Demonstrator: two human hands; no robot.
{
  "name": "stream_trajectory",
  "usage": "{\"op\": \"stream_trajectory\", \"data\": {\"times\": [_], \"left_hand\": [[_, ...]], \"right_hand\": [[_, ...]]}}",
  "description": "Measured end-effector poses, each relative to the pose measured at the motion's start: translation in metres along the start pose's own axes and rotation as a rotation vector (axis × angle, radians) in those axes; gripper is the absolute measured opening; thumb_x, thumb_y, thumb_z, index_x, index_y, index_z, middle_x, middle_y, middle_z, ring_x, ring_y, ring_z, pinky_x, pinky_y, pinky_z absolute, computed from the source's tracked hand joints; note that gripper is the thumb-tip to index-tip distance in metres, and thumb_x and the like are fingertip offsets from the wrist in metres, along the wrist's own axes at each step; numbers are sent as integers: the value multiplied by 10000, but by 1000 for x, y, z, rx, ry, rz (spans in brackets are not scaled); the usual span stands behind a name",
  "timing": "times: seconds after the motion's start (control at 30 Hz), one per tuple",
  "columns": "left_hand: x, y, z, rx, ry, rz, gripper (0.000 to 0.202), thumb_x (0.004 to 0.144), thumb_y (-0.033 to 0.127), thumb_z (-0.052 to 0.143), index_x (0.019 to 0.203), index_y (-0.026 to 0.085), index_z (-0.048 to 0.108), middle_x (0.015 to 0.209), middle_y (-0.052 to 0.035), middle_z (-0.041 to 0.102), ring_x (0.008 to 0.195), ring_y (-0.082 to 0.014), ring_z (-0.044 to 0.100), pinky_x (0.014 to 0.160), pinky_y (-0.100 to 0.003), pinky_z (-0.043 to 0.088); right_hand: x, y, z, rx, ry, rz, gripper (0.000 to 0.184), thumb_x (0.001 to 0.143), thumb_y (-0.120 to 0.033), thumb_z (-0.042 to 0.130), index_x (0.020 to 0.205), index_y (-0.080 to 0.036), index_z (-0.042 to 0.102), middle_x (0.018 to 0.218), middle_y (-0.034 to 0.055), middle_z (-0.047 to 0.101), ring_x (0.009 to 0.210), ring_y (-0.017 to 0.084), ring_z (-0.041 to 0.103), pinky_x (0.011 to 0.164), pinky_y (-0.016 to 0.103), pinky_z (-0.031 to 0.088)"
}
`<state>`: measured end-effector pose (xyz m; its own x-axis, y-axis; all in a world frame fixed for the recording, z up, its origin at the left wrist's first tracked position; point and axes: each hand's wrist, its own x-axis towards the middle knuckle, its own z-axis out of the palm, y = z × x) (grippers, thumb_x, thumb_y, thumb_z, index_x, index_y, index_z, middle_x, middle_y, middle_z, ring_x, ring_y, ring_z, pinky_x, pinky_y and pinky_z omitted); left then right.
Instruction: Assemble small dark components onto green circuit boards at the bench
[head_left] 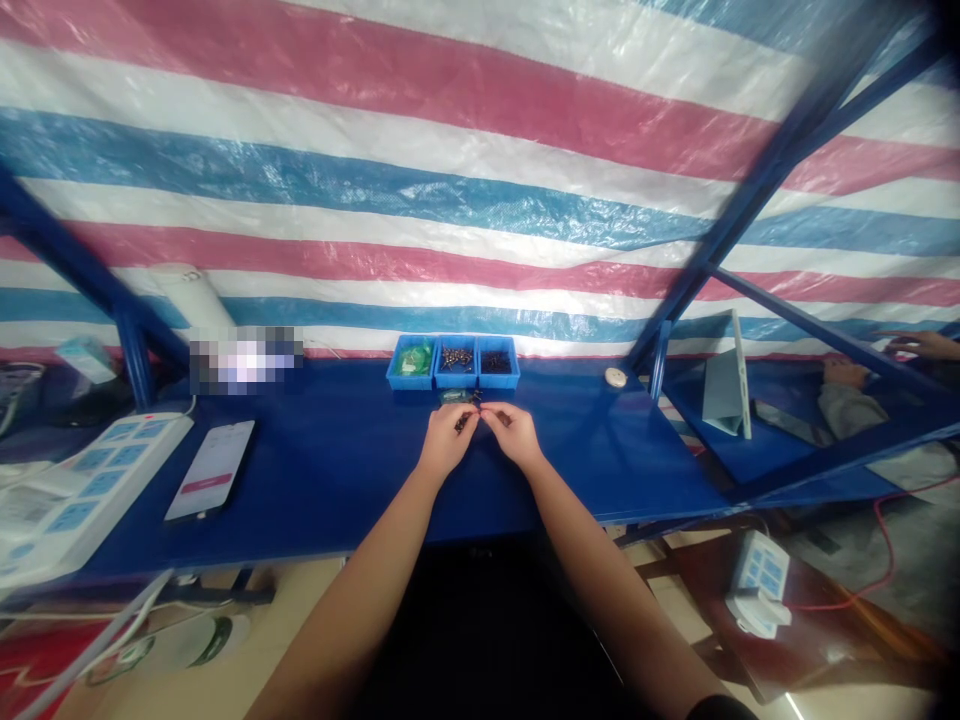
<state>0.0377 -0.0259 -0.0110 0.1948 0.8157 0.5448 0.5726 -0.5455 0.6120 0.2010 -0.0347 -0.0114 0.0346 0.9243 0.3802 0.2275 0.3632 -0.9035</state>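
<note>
My left hand and my right hand meet at the fingertips just above the table, in front of three small blue bins. Small dark screw-like pieces show between the curled fingers of the left hand. The right hand is closed in a pinch; whatever it grips is too small to make out. A small clear bag lies just beyond the left fingers. Green plastic bagging fills the left bin, shiny small screw-like pieces the middle one, and darker ones the right one.
On the blue table lie a phone and a large white power strip at left. A round whitish object sits at right. Beyond the blue frame stand a tablet and another person's hand.
</note>
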Motion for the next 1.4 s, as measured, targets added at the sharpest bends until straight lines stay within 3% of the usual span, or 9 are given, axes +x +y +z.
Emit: {"op": "stream_trajectory", "data": {"times": [0.33,0.67,0.87,1.1,1.4], "left_hand": [[1,2,-2,3,-33,4,206,961,322,461,971,237,648,986,-32,709,902,-192,638,805,-330,487],[0,0,0,11,-23,-21,185,950,327,487,944,232,645,924,-29,702,854,-187,637,792,-329,485],[-1,-1,0,-21,-15,-19,156,932,323,524,983,238,645,992,-29,703,872,-177,647,772,-302,499],[0,0,0,3,-20,-6,193,942,336,511,939,218,663,904,-26,704,824,-175,637,747,-298,496],[-2,-3,3,-46,9,-10,185,922,303,547,1033,232,677,1052,-39,707,915,-179,666,795,-295,530]], "right_hand": [[0,7,2,42,-21,0,278,805,-386,684,1019,-219,740,993,60,749,836,209,708,799,349,586],[0,10,3,37,-18,-26,268,812,-369,677,1026,-218,735,1002,60,748,830,202,709,804,347,586],[0,8,2,15,-11,-30,251,822,-364,668,1010,-216,742,1007,62,748,868,207,711,823,343,581],[-1,9,3,38,-22,-21,272,815,-365,678,1029,-209,737,1000,64,747,833,202,708,787,330,579],[0,7,1,22,-3,-21,260,819,-365,675,1024,-220,741,1000,57,748,853,205,706,806,335,577]]}}
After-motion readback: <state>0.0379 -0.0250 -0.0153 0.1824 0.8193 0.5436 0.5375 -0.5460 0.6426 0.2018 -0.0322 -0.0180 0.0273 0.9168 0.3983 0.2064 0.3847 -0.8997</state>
